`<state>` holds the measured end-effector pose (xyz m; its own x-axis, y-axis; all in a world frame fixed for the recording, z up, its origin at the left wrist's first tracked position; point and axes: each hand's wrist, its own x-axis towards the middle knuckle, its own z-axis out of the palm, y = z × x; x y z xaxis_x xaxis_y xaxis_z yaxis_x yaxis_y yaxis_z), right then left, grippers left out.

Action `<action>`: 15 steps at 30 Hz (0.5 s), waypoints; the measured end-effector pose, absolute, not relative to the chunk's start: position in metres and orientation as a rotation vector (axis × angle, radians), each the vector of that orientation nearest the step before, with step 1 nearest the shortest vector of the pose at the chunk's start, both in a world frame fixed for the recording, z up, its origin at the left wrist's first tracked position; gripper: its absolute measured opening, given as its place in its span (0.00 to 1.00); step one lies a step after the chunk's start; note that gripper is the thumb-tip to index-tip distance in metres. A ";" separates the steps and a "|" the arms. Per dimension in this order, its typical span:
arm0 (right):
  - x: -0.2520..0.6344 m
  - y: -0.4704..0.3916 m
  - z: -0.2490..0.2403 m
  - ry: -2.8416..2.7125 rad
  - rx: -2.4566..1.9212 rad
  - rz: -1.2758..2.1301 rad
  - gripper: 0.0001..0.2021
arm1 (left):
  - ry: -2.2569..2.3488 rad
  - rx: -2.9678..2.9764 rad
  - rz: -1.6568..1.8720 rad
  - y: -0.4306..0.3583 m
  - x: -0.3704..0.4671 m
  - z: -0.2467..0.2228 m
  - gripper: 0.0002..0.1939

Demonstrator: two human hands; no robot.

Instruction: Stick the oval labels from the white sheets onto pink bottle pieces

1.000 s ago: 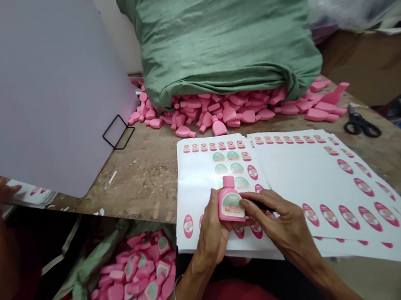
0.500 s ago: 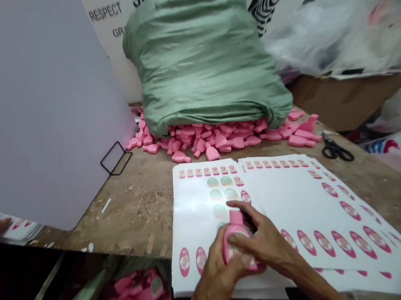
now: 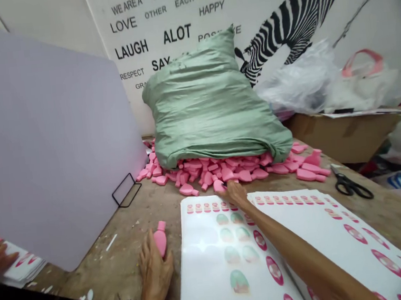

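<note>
The two hands have parted: half a second ago both closed around one pink bottle over the left stack of white paper label sheets (image 3: 205, 278), and now each is at a separate place. At lower centre-left, the left hand (image 3: 155, 271) has its fingers and thumb curled around the lower body of a smooth pink plastic bottle (image 3: 160, 240), neck pointing up the frame, over the brown wooden bench (image 3: 152, 205). No label shows on the side in view.

The right hand (image 3: 236, 193) is stretched to mid-frame, at a plain pink flask-shaped piece (image 3: 219, 185) on the near edge of the heap below the green cloth sack (image 3: 214, 115). Its fingertips are too small to tell whether they pinch it. The change suggests a pause between pieces, with the pale green printed labels (image 3: 239, 281) left untouched at this moment.
</note>
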<state>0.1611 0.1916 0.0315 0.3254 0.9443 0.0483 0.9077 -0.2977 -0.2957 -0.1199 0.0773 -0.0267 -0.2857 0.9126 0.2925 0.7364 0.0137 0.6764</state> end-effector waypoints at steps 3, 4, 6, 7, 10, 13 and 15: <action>0.154 0.189 0.038 -1.655 -2.321 0.191 0.23 | 1.952 1.819 1.273 0.071 -0.111 -0.015 0.26; 0.154 0.180 0.039 -1.662 -2.322 0.196 0.24 | 1.820 1.811 1.299 0.066 -0.104 -0.007 0.23; 0.153 0.153 0.041 -1.712 -2.279 0.217 0.25 | 1.586 1.677 1.280 0.057 -0.084 0.007 0.18; 0.151 0.134 0.042 -1.757 -2.226 0.243 0.25 | 1.478 1.561 1.228 0.053 -0.071 0.012 0.18; 0.142 0.072 0.044 -1.878 -1.840 0.473 0.21 | 1.146 1.266 1.144 0.042 -0.029 0.018 0.21; 0.137 0.019 0.043 -1.851 -1.610 0.767 0.14 | 1.074 1.174 1.066 0.025 -0.003 0.015 0.18; 0.142 -0.003 0.035 -1.805 -1.526 0.882 0.14 | 1.117 1.086 1.055 0.013 -0.001 0.013 0.18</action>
<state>0.1416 -0.0028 0.0352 -0.1505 0.9881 0.0317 0.5824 0.1145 -0.8048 -0.0009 0.0132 0.0134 0.1294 0.9813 -0.1428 -0.0860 0.1545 0.9842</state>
